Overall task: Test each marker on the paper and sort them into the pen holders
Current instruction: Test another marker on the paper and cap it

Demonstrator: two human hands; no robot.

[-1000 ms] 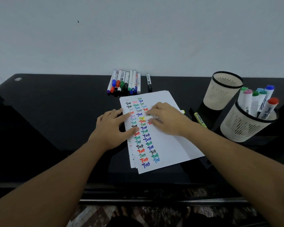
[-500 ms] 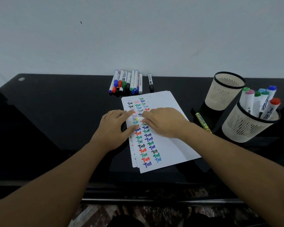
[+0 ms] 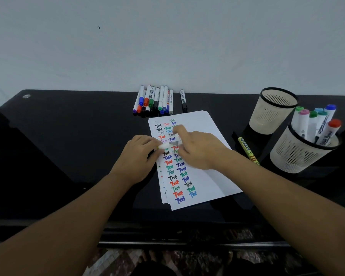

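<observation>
The marker [image 3: 168,145], a short white barrel, lies level just above the paper [image 3: 199,154], between the two hands. The left hand [image 3: 136,158] pinches what appears to be its cap end in curled fingertips; the right hand [image 3: 197,149] grips the barrel at the other end, fingers curled round it. The hands appear to be joining or parting cap and barrel; which one cannot be told. The marker is judged light, rigid and smooth, so it is best held at mid-barrel, clear of the tip. The paper is a loose, thin stack that could slide on the glossy black worktop [image 3: 68,136]. Untested markers [image 3: 154,101] lie in a row at the far edge. To the right stand an empty pen holder [image 3: 273,110] and a filled pen holder [image 3: 301,152], with a yellow marker [image 3: 248,150] lying beside them.
</observation>
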